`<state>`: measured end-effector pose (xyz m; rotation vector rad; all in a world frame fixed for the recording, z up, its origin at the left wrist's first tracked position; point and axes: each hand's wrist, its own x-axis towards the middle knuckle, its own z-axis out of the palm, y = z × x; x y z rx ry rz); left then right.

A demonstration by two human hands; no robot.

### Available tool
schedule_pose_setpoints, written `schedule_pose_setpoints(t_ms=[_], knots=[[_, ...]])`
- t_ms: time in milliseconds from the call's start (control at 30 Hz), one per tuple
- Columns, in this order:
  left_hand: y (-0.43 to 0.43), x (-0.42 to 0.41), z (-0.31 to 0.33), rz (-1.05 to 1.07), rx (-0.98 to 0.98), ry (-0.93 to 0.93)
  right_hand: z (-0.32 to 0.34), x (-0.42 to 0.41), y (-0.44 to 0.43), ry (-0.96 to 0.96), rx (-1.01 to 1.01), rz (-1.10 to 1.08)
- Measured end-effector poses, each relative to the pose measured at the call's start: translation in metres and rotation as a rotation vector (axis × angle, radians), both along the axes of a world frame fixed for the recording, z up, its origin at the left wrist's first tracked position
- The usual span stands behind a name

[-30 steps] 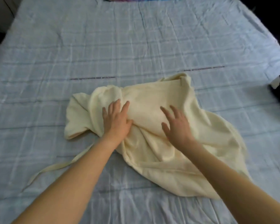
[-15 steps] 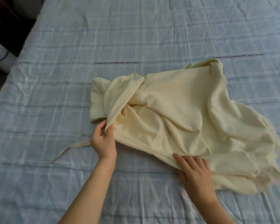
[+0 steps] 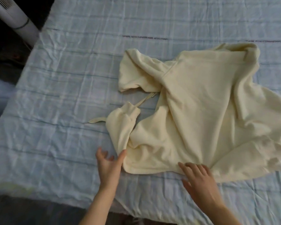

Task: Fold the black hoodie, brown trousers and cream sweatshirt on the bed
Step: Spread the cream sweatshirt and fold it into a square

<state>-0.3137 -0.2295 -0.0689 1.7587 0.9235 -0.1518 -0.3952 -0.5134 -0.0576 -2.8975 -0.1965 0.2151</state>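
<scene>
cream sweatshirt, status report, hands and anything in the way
Left hand open, thumb touching the sleeve. Right hand flat on cream sweatshirt near edge. Sweatshirt crumpled, unfolded on bed. Drawstring loose beside it.

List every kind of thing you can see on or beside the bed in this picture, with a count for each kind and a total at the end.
Cream sweatshirt: 1
Drawstring ends: 2
Checked bed cover: 1
Hands, left hand and right hand: 2
White appliance beside the bed: 1
Total: 7

Cream sweatshirt (image 3: 201,111) lies crumpled on the bed (image 3: 63,78) — unfolded, one sleeve (image 3: 122,125) bent, drawstrings loose.
</scene>
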Motion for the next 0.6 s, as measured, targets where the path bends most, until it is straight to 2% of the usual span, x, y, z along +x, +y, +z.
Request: schedule_pose_setpoints(t_ms=[100, 167, 233, 333, 433, 467, 533, 600], knots=[[0.002, 0.032, 0.000, -0.248, 0.211, -0.131, -0.011, 0.011, 0.040, -0.014, 0.135, -0.014], [0.005, 0.050, -0.005, -0.343, 0.302, -0.205, -0.020, 0.025, 0.065, -0.032, 0.196, 0.025], [0.020, 0.057, -0.011, -0.240, 0.305, -0.304, -0.028, 0.035, 0.086, -0.046, 0.198, 0.060], [0.057, 0.037, -0.019, 0.106, 0.123, -0.412, -0.025, 0.040, 0.100, -0.013, 0.248, 0.016], [0.089, -0.010, -0.033, 0.280, -0.181, -0.203, -0.016, 0.032, 0.096, 0.031, 0.283, 0.080], [0.099, -0.023, -0.033, 0.298, -0.175, -0.122, -0.014, 0.030, 0.094, 0.036, 0.293, 0.091], [0.113, -0.037, -0.031, 0.211, 0.159, -0.123, -0.013, 0.034, 0.089, -0.008, 0.318, 0.051], [0.111, -0.034, -0.026, 0.015, 0.554, -0.236, -0.016, 0.048, 0.085, -0.087, 0.320, -0.034]])
